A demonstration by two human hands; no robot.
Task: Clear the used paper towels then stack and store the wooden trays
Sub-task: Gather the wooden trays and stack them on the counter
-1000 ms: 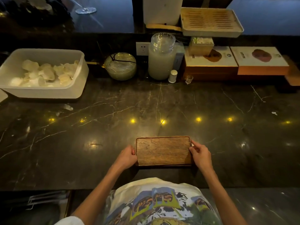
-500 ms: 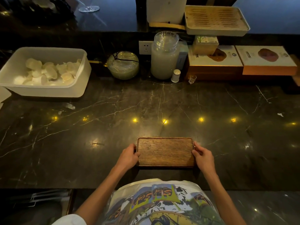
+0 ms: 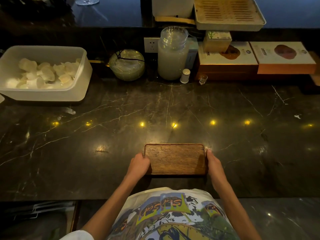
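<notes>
A rectangular wooden tray lies flat near the front edge of the dark marble counter. My left hand grips its left short edge. My right hand grips its right short edge. Whether more trays are stacked beneath it I cannot tell. At the back left stands a white plastic bin holding several crumpled paper towels.
Along the back stand a glass lidded bowl, a tall glass jar, a small white shaker, a tiny glass and flat boxes. A slatted tea tray sits on top. A scrap lies near the bin.
Both hands stay on the tray's ends; the tray has barely shifted, only slightly away from me on the counter.
</notes>
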